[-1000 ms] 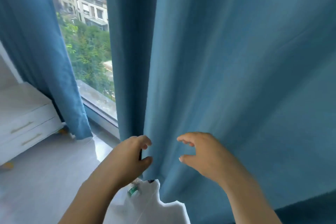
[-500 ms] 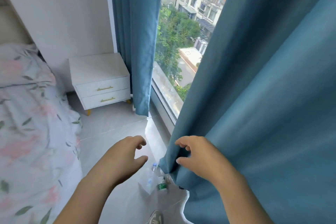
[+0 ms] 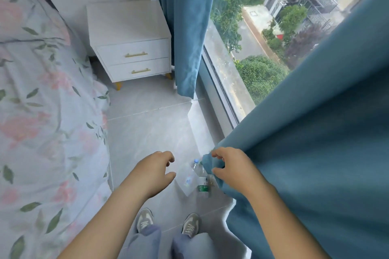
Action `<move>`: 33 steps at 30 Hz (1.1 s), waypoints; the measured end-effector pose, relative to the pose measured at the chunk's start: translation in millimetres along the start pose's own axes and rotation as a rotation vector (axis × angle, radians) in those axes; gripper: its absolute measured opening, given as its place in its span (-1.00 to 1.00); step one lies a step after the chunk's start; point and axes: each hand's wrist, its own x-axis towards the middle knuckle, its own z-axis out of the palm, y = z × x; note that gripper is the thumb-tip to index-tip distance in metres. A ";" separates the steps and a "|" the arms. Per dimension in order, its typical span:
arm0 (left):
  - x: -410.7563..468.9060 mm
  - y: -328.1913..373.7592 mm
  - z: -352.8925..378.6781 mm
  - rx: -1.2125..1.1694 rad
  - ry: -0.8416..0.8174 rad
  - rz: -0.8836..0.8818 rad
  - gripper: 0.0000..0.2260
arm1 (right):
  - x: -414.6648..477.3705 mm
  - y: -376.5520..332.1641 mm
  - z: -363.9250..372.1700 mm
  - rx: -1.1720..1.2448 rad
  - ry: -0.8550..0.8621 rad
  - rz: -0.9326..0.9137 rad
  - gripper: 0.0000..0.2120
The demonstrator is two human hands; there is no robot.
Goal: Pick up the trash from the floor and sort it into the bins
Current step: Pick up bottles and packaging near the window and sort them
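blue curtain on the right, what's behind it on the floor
A clear plastic bottle with green label and clear plastic wrapper show where the right hand holds the blue fabric curtain aside. Anything farther behind is covered.

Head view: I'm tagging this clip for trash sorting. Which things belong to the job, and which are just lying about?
Job: water bottle and clear plastic packet on the floor; right hand pinching the near curtain aside; left hand, empty.
Just there: white nightstand, floral bedding, far curtain.
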 end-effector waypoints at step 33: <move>457.2 -185.6 385.4 0.334 -0.012 0.384 -0.72 | 424.8 282.1 350.8 -0.268 0.476 -0.079 -0.57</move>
